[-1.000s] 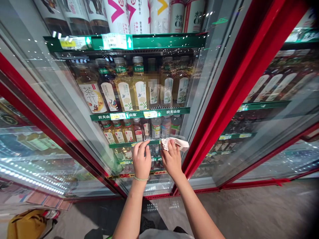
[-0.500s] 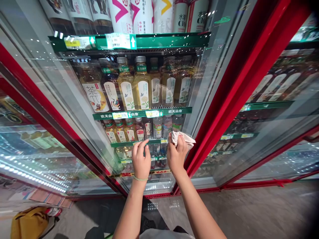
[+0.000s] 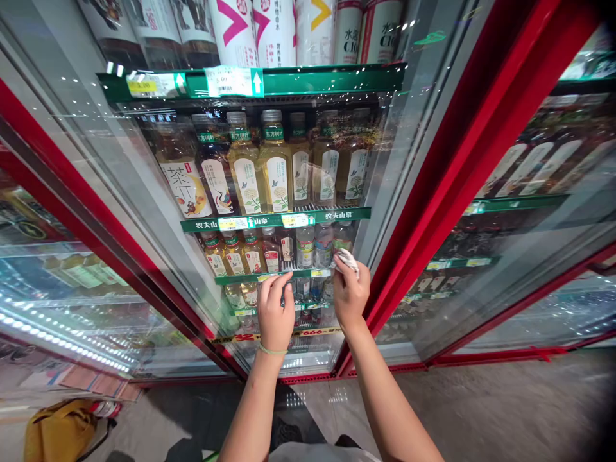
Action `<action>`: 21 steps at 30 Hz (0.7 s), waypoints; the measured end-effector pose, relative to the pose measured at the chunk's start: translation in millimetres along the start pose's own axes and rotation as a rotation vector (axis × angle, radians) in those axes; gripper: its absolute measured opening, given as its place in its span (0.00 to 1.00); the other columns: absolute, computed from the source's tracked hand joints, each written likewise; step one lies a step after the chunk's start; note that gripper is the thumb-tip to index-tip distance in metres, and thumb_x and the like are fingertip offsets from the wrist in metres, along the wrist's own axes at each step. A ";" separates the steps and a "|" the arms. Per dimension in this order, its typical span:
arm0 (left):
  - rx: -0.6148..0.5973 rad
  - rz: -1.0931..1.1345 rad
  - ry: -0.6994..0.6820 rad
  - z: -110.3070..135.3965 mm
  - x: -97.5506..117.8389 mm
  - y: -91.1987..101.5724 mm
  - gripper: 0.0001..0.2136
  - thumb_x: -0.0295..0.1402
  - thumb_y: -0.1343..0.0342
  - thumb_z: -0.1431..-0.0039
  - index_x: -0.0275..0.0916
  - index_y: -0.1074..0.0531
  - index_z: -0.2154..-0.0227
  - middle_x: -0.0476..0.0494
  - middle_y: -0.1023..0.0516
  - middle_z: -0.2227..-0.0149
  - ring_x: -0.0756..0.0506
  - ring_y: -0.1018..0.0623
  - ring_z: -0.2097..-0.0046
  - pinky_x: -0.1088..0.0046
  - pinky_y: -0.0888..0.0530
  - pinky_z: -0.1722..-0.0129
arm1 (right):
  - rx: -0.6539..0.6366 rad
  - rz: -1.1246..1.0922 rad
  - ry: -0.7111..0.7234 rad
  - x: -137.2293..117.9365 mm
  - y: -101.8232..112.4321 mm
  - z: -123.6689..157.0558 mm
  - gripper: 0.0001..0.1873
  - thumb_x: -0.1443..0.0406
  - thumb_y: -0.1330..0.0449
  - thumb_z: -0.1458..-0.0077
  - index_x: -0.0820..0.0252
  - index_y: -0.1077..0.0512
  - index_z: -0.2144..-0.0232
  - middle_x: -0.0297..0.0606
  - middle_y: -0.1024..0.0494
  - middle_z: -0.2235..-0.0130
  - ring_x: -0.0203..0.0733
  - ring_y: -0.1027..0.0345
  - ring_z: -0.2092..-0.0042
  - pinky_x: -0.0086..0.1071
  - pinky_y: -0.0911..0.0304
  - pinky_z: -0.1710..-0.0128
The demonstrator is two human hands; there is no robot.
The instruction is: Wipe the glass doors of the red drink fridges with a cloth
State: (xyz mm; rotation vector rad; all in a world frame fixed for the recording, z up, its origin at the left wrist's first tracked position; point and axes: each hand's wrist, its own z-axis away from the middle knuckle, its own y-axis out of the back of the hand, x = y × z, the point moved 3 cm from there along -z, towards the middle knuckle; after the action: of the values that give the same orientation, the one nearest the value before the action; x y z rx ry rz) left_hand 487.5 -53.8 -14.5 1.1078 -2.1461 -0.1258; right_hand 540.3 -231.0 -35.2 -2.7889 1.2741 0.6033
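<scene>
A crumpled whitish cloth [image 3: 347,260] is gripped in my right hand [image 3: 351,295], in front of the glass door near its right red frame. My left hand [image 3: 276,309] hangs to the left of it, fingers bent and parted, with nothing in it; a thin band circles that wrist. Whether either hand touches the glass I cannot tell. Behind the glass door [image 3: 380,147] stand rows of bottled drinks [image 3: 276,173] on shelves with green price strips [image 3: 332,77]. Smaller bottles [image 3: 305,247] on a lower shelf show just above my hands.
Red door frames [image 3: 462,141] run down on the right, with another glass-fronted cooler beyond. To the left is a further lit cooler [image 3: 81,289]. A yellow bag [image 3: 60,430] lies on the grey floor [image 3: 491,410] at lower left.
My right hand has shifted slightly to the right, and the cloth is more bunched up, its loose corner no longer spread to the right. My left hand has barely moved.
</scene>
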 end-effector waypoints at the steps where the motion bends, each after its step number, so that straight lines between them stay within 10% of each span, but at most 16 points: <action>1: 0.003 0.000 0.003 0.3 0.0 0.1 0.12 0.32 0.50 0.29 0.42 0.24 0.49 0.40 0.24 0.52 0.45 0.24 0.48 0.64 0.26 0.45 | 0.024 0.000 -0.022 1.0 0.6 1.7 0.18 0.71 0.41 0.37 0.52 0.22 0.47 0.45 0.24 0.51 0.46 0.28 0.50 0.40 0.28 0.52; 10: -0.008 -0.007 0.005 1.3 2.9 1.8 0.12 0.31 0.50 0.29 0.43 0.24 0.49 0.41 0.24 0.52 0.45 0.24 0.48 0.63 0.25 0.45 | -0.015 0.020 0.031 -19.6 -3.1 -8.3 0.12 0.71 0.38 0.40 0.53 0.21 0.56 0.46 0.32 0.46 0.49 0.33 0.43 0.44 0.27 0.48; 21: 0.050 -0.019 -0.032 -23.6 -10.9 23.3 0.11 0.29 0.48 0.30 0.42 0.23 0.51 0.42 0.24 0.54 0.46 0.23 0.50 0.66 0.25 0.47 | 0.055 -0.018 -0.074 -27.4 -10.2 -22.5 0.30 0.72 0.40 0.39 0.52 0.37 0.36 0.45 0.24 0.50 0.45 0.27 0.48 0.41 0.27 0.50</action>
State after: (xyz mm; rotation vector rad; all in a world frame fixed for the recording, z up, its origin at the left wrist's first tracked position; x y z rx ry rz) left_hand 490.8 -25.8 6.1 1.1625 -2.1777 -0.0999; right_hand 539.1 -208.2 -6.2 -2.7044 1.2309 0.6542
